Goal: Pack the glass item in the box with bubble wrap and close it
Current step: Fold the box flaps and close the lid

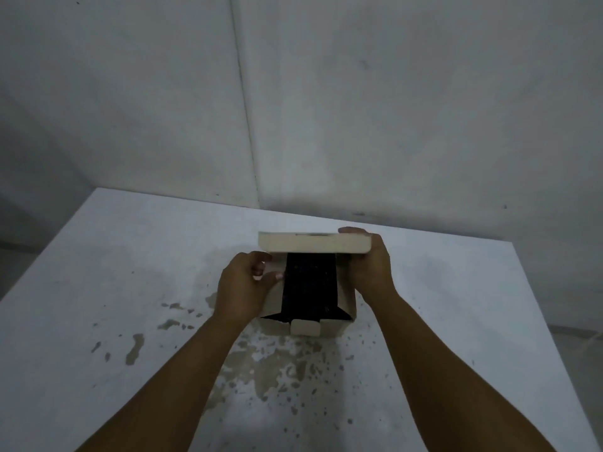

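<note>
Two grey walls meet in a corner behind a big white table (137, 288), and the table top has brown stains and chipped spots near the front. A small cardboard box (339, 327) stands on the table, about in the middle. Its top is open and the inside looks dark, so I cannot tell what is in it. The lid flap (315, 244) stands up at the far side of the box. The right hand (372, 272) wraps around the right end of that flap, with the fingers curled over its far edge. The left hand (241, 288) rests on the left side of the box, and its fingers pinch a small side flap (275, 267).
</note>
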A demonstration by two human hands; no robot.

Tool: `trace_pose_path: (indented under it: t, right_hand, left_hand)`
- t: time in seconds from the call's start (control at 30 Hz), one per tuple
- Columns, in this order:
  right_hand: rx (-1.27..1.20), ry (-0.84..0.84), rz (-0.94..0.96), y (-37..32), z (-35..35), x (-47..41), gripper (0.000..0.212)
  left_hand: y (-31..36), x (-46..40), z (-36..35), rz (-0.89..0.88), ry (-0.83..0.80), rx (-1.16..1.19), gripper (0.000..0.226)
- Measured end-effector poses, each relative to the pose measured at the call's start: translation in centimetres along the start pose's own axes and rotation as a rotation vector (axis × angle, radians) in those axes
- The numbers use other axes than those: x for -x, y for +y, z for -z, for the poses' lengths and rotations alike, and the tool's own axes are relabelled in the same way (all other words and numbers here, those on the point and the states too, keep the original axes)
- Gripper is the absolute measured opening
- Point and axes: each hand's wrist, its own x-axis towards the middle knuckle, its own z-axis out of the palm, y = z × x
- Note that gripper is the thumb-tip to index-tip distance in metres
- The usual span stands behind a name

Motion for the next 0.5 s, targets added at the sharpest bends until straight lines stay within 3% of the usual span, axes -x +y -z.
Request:
trace_pose_path:
  t: [0.13,0.3,0.4,0.5]
  right_hand:
    - [-0.027,-0.104,0.213,0.6,2.5,3.4,0.036]
    - [-0.355,-0.167,0.105,0.9,4.8,7.4,0.034]
    - [-0.218,-0.179,0.187,1.2,5.3,9.2,0.031]
    - [-0.030,-0.079,0.291,1.8,4.7,10.3,0.032]
  left_hand:
    - [0.1,1.3,0.9,-0.086,-0.007,0.028,0.020]
    - [0.4,3.9,2.6,-0.038,0.007,0.336,0.031]
    - [0.5,5.2,3.3,-0.068,-0.003,0.421,0.040]
    - [0.1,6.0,3.2,-0.137,0.000,0.361,0.037]
